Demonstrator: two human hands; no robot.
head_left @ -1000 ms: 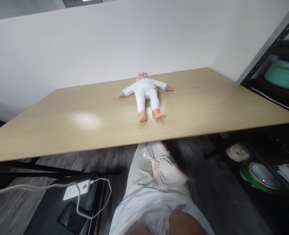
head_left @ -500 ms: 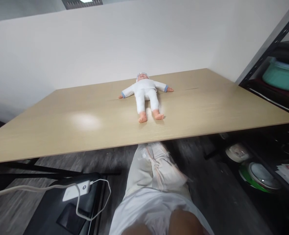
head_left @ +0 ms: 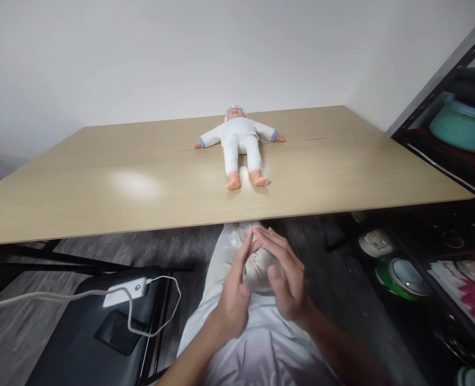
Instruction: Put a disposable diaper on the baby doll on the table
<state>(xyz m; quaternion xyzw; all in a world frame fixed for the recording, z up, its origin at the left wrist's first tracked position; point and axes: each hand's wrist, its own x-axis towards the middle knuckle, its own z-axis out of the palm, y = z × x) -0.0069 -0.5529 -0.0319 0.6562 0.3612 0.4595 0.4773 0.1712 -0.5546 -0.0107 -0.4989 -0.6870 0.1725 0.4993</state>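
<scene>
A: What had changed before the table (head_left: 342, 171) by this moment?

B: Your left hand (head_left: 236, 300) and right hand (head_left: 294, 284) had come into clear view just short of the table's near edge; half a second earlier, only blurred skin showed at the bottom.

A: In what state were they?

B: Both were loosely cupped, fingers extended, palms turned toward each other. The fingertips met or nearly met; which, you could not tell. Neither hand had hold of anything.

A: And the doll (head_left: 239, 134)?

B: It lay face up on the table, arms spread, feet toward the near edge, posed as before. Your hands stood well apart from it. By judgement, the change concerned your hands alone; handling of the doll was not under way.
</scene>
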